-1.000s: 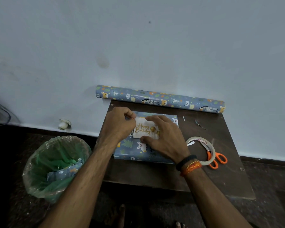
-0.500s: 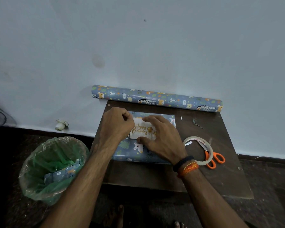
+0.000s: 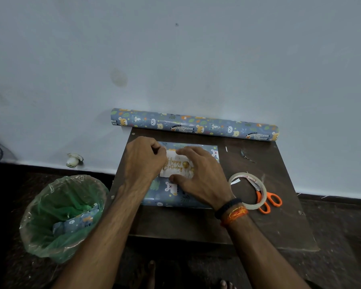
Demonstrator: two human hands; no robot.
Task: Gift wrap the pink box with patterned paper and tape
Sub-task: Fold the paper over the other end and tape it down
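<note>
The wrapped box (image 3: pixel 181 184) lies mid-table (image 3: pixel 269 222), a birthday card (image 3: pixel 176 164) on top. The right hand (image 3: pixel 198 176) spans the card, fingers spread and pressing its edges. The left hand (image 3: pixel 143 158) is curled at the card's left corner, seemingly pinching it. Tape (image 3: pixel 247 189) and scissors (image 3: pixel 268 200) lie right; the paper roll (image 3: pixel 194 124) lies behind.

card (image 3: pixel 176 166) on box (image 3: pixel 181 195) | roll (image 3: pixel 194 124) behind | tape (image 3: pixel 248 190) right
</note>
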